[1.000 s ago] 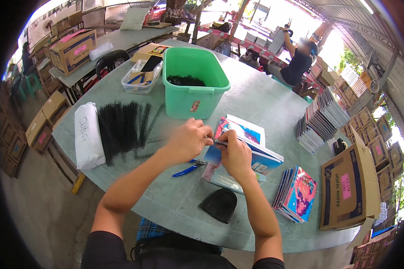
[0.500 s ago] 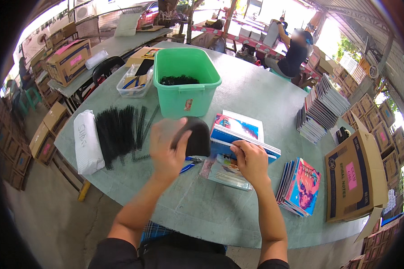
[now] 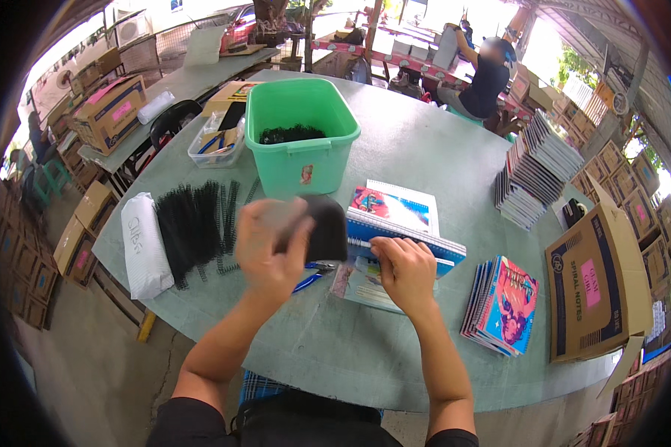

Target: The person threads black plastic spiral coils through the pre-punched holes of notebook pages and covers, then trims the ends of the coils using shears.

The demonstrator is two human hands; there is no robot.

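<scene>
Black pad at the left end of a blue notebook's bound edge

The left hand (image 3: 270, 242) has its grip closed around a curved black pad (image 3: 326, 227), thumb in front; the hand is blurred, so the exact finger placement cannot be told. The right hand (image 3: 406, 267) has thumb and fingers together, apparently pinched on the bound edge of a blue notebook (image 3: 399, 229).

The notebook's long axis runs left to right, its right end slightly nearer the person. The key relation is at its left end: the pad sits just left of it, and whether the two touch cannot be told. The right hand is the nearer one, already at the bound edge; the left is set off to the left, with the pad between it and the notebook.

So the notebook lies right of the left grip, and passes behind the right one, over the worktop (image 3: 328, 357). Blue-handled pliers (image 3: 306, 283) lie near, below the pad.
</scene>
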